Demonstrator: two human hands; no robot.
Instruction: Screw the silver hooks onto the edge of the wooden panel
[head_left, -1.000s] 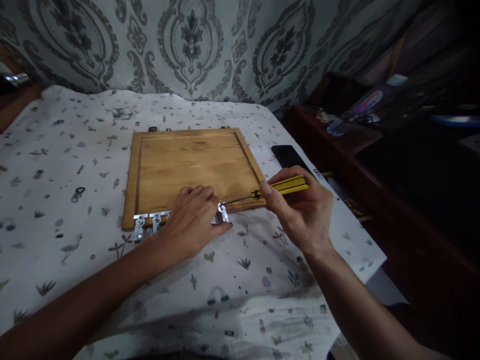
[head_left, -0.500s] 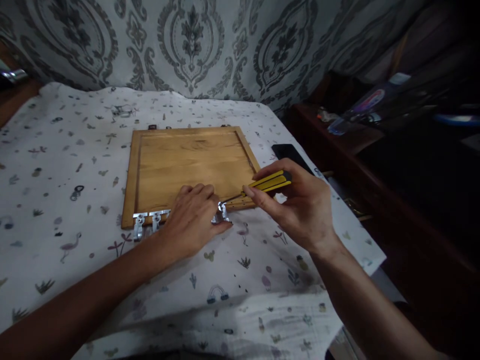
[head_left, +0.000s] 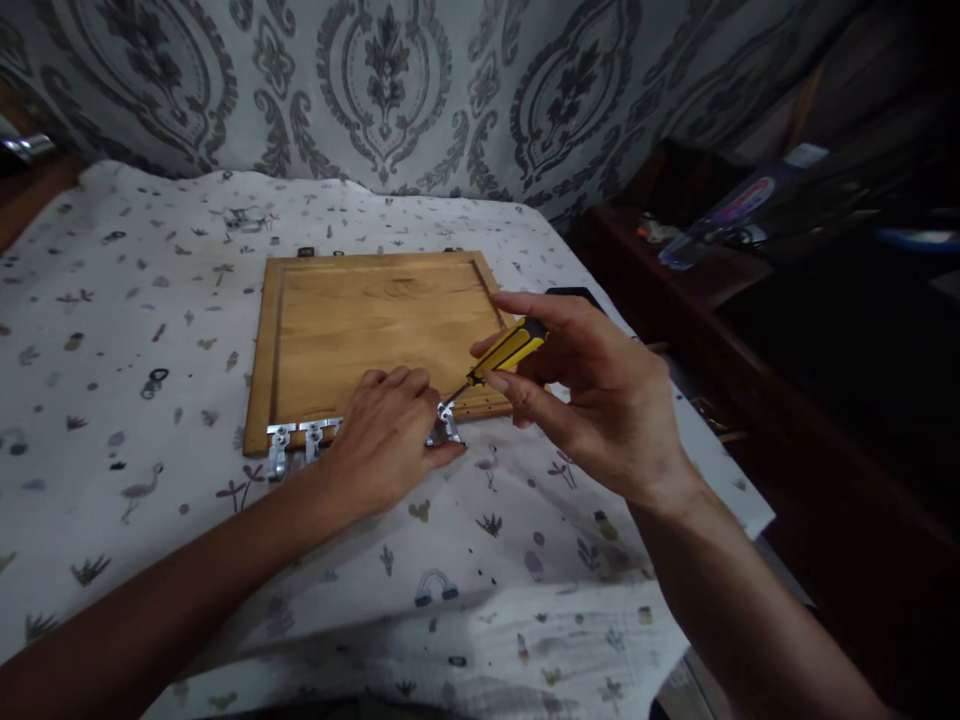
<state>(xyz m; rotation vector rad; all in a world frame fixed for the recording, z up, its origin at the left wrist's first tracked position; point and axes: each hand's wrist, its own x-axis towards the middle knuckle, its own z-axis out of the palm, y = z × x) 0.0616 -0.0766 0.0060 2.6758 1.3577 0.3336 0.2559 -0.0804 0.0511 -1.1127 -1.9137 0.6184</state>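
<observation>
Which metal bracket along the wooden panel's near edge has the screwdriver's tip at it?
The rightmost bracket, by the left hand; the other visible brackets lie left of that hand, away from the screwdriver.

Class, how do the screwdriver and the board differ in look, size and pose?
The screwdriver is mostly yellow and black; the board is brown wood. The screwdriver is slim and small, the board broad. The screwdriver slants in the right hand; the board lies flat on the cloth. The right hand partly covers both.
</observation>
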